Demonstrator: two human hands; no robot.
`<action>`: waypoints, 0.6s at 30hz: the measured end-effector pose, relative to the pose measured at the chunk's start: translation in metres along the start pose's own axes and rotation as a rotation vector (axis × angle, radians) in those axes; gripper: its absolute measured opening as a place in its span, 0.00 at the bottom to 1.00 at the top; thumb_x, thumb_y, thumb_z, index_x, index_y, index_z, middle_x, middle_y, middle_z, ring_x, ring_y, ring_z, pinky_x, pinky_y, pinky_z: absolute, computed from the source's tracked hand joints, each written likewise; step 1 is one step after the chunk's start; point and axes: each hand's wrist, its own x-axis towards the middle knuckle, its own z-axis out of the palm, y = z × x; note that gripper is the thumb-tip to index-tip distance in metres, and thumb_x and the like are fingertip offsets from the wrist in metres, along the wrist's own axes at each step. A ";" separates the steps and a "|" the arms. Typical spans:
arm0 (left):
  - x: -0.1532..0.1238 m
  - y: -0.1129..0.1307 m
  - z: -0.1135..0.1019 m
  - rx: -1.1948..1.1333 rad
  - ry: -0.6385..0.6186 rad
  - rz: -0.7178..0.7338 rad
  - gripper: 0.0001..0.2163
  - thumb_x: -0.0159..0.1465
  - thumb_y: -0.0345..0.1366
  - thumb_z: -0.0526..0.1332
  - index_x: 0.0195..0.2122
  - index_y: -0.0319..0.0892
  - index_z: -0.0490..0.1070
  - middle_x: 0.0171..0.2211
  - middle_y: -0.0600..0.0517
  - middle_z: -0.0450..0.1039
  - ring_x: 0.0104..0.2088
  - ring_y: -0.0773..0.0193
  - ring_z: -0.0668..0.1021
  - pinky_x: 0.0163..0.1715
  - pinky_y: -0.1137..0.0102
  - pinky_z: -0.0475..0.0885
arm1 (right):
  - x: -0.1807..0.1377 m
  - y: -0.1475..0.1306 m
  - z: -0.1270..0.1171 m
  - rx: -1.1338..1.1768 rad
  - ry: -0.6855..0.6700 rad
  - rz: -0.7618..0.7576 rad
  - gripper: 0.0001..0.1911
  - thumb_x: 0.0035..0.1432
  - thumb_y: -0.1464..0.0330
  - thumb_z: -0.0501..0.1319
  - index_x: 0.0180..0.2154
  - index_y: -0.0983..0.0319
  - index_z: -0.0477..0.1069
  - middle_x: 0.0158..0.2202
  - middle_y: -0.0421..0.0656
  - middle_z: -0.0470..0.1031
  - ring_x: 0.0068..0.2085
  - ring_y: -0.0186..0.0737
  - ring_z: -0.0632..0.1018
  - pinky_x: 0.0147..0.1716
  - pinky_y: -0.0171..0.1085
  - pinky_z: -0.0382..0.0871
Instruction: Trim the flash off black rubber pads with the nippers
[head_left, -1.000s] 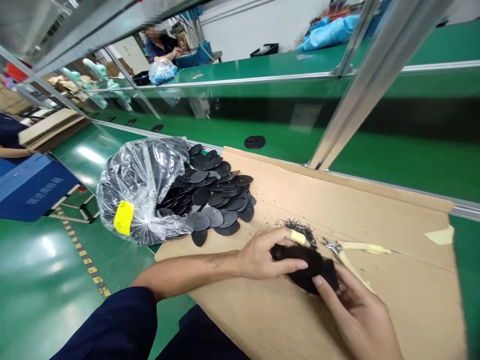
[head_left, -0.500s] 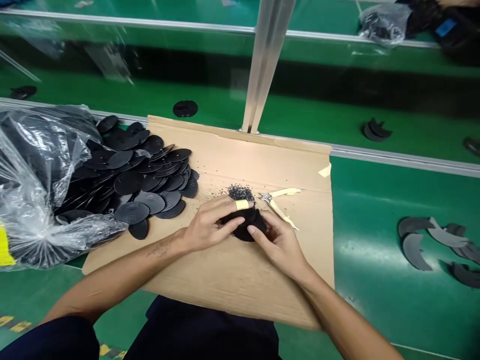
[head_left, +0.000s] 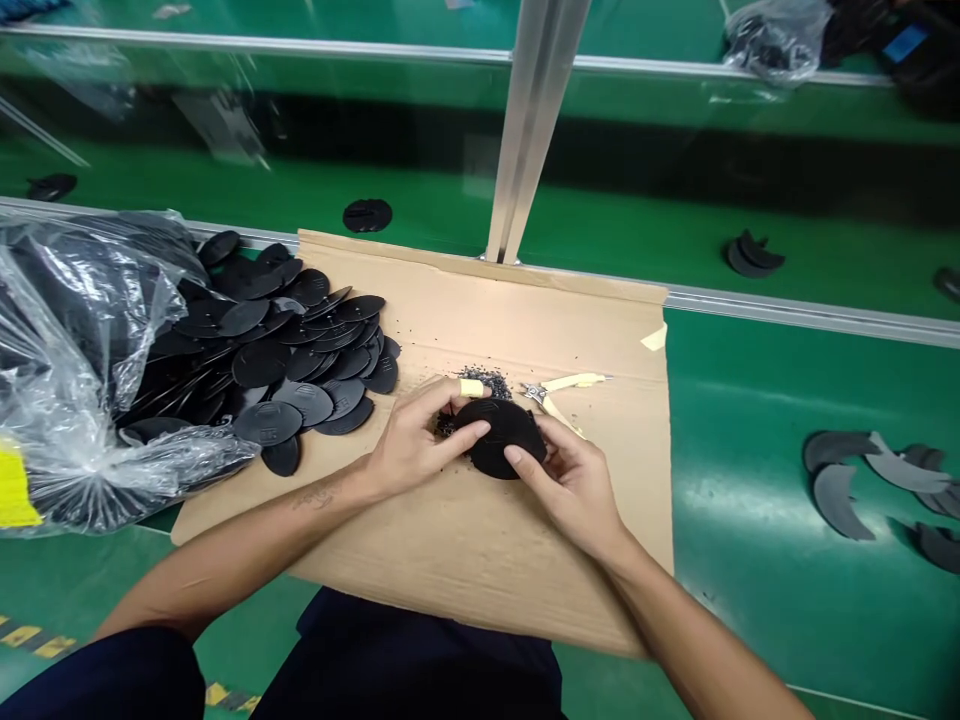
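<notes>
Both my hands hold one round black plastic disc (head_left: 501,436) over a sheet of brown cardboard (head_left: 480,560). My left hand (head_left: 420,438), with tan tape round the index finger, pinches the disc's left edge. My right hand (head_left: 571,478) grips its right and lower edge with thumb and fingers. A heap of matching black discs (head_left: 300,350) lies to the left on the cardboard, spilling from a clear plastic bag (head_left: 82,370). Small pliers with tan-wrapped handles (head_left: 562,392) rest just beyond the disc, beside a scatter of black trimmings (head_left: 491,382).
The cardboard lies on a green bench (head_left: 750,560) edged by a metal rail. A metal post (head_left: 529,120) rises behind. Curved black offcuts (head_left: 870,480) lie at the right. Single discs (head_left: 367,214) and a small pile (head_left: 754,257) sit on the green conveyor beyond.
The view swung from the bench's left end to straight down over the cardboard. The disc in my hands has turned from edge-on to flat, face towards me.
</notes>
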 end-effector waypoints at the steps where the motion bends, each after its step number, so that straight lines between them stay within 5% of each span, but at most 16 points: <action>1: -0.001 0.000 0.000 0.030 -0.011 0.010 0.11 0.66 0.37 0.67 0.48 0.41 0.76 0.30 0.55 0.72 0.31 0.69 0.75 0.34 0.74 0.72 | 0.000 0.000 0.000 -0.002 -0.003 -0.001 0.25 0.65 0.46 0.68 0.47 0.61 0.77 0.37 0.44 0.75 0.36 0.42 0.76 0.34 0.35 0.74; 18: -0.003 0.003 0.004 0.121 -0.046 0.192 0.10 0.70 0.37 0.63 0.50 0.40 0.75 0.36 0.49 0.79 0.35 0.65 0.79 0.38 0.70 0.76 | 0.001 -0.001 0.001 -0.158 0.046 -0.066 0.26 0.70 0.48 0.64 0.29 0.61 0.67 0.24 0.37 0.59 0.25 0.35 0.62 0.23 0.33 0.56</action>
